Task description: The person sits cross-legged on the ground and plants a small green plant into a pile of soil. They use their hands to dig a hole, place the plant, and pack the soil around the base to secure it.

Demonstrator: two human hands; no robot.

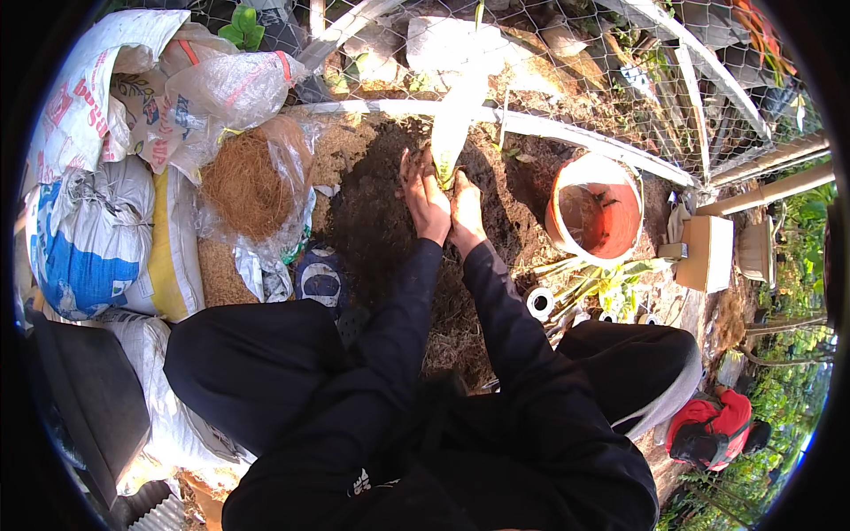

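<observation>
Overexposed by sunlight, a broad-leaved plant (446, 149) stands upright with its yellow-green base low in a mound of dark soil (372, 192). My left hand (425, 200) cups the left side of that base, its soiled fingers stretched forward beside it. On the other side, my right hand (467, 204) closes in at the stem, the two wrists nearly touching. Where the base meets the soil, both hands partly hide it. A blue clog-like shoe (320, 279) shows below the soil on the left.
Brown coir fibre (247, 182) in clear plastic lies left, beside filled sacks (93, 239). To the right are an orange-red pot (601, 209), cut stems (564, 271) and a cardboard box (705, 253). Wire mesh fencing (584, 53) bounds the far side. A person in red (714, 428) crouches far right.
</observation>
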